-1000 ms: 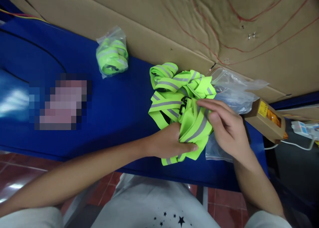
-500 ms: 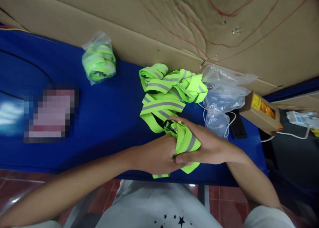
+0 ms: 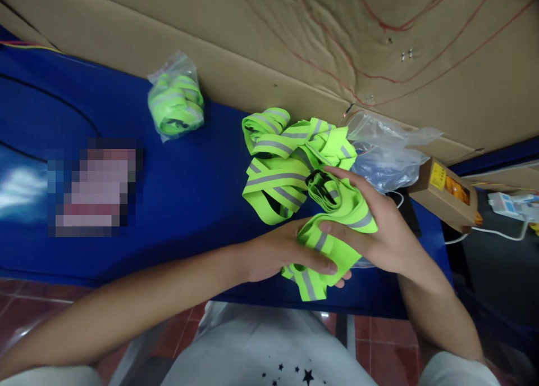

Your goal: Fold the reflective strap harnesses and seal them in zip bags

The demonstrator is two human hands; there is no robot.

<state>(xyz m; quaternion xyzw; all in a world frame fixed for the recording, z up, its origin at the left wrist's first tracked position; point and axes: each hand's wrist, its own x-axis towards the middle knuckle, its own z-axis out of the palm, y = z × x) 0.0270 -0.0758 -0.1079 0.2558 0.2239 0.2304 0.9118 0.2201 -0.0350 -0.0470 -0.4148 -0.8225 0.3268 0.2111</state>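
Between my two hands is a bundled reflective strap (image 3: pixel 341 245), lime yellow with a grey stripe, its upper part coiled round a black buckle. My left hand (image 3: pixel 286 251) grips the lower folds, thumb across the front. On the right side, my right hand (image 3: pixel 383 228) wraps the coil, its thumb pressing the middle of the band. A short end of strap hangs below my left hand. Just beyond my hands, a loose pile of similar reflective straps (image 3: pixel 278 144) lies on the blue table (image 3: pixel 189 206). A clear bag of coiled strap (image 3: pixel 177 105) sits at the back left.
Crumpled clear plastic bags (image 3: pixel 387 155) lie right of the pile. Beside them are a cardboard box (image 3: pixel 446 195) with orange contents, a partly covered dark phone (image 3: pixel 408 214) and white cable. A blurred-out flat object (image 3: pixel 99 189) lies at left. A cardboard wall (image 3: pixel 210 60) borders the back.
The bundle has moved up and right in my hands, and its coil and buckle now show more. My left thumb now lies across the strap. The view has shifted slightly.
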